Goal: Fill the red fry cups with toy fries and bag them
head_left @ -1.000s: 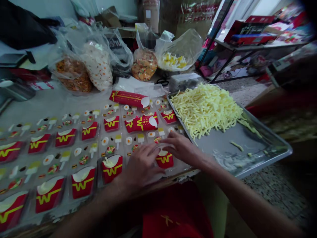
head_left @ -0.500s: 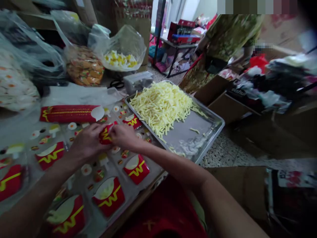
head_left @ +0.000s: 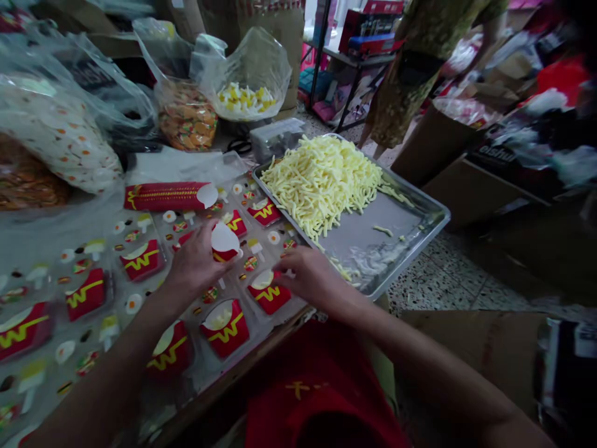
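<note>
My left hand (head_left: 198,258) grips a small red fries box (head_left: 224,241) above the table, with its white inner side facing up. To the right, my right hand (head_left: 308,274) hovers by the table's near edge with its fingers curled together; what they pinch, if anything, I cannot make out. Just beside its fingertips lies a packed red fries box (head_left: 269,297) with a yellow zigzag. Several similar packs cover the table, with small egg, ice-lolly and burger pieces around the boxes. Behind my left hand lies a row of nested flat red boxes (head_left: 168,196).
A metal tray (head_left: 410,233) at the right bears a heap of pale yellow toy-like fries (head_left: 326,183). Clear bags of small pieces (head_left: 186,118) stand at the back, near black scissors (head_left: 239,145). Another person (head_left: 410,81) stands beyond the tray. Cardboard boxes (head_left: 494,186) crowd the right.
Both hands were together on the red box. My right hand has let go and moved right, toward the near edge; the box in my left hand now shows its white side. The view shifted.
</note>
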### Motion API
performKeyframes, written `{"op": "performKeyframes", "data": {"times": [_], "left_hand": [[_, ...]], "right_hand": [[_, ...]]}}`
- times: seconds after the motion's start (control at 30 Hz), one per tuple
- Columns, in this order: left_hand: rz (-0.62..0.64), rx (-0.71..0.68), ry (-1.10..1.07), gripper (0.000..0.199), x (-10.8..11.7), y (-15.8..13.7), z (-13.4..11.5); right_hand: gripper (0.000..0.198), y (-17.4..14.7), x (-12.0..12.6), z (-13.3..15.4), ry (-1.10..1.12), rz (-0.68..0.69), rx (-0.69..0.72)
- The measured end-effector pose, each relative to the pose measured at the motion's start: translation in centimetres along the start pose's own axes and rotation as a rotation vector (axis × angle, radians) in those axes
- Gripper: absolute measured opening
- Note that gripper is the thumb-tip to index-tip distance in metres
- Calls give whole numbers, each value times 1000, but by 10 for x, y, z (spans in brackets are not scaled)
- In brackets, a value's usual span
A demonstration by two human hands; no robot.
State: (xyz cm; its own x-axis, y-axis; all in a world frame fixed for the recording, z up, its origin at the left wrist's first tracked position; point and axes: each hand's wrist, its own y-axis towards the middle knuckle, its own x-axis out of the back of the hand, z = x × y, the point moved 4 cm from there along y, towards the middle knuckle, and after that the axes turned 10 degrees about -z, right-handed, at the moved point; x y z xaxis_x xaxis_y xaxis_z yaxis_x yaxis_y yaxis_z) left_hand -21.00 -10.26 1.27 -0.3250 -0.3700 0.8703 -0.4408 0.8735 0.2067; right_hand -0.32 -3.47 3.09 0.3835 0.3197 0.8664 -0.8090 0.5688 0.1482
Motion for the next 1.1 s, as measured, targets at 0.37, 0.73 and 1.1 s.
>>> {"op": "performKeyframes", "data": {"times": [0.37,0.73,1.1], "left_hand": [[160,-231,-222,86,-35,-21,-27],[163,-182,-231,92,-38,13,-65],[223,-515,-337,94,-80,27,-143]], "right_hand": [[7,-40,-42,7,-297,24,231],[26,-9,97,-156,-178,-289,-382],[59,-63,165,-275,140,-372,-455]]}}
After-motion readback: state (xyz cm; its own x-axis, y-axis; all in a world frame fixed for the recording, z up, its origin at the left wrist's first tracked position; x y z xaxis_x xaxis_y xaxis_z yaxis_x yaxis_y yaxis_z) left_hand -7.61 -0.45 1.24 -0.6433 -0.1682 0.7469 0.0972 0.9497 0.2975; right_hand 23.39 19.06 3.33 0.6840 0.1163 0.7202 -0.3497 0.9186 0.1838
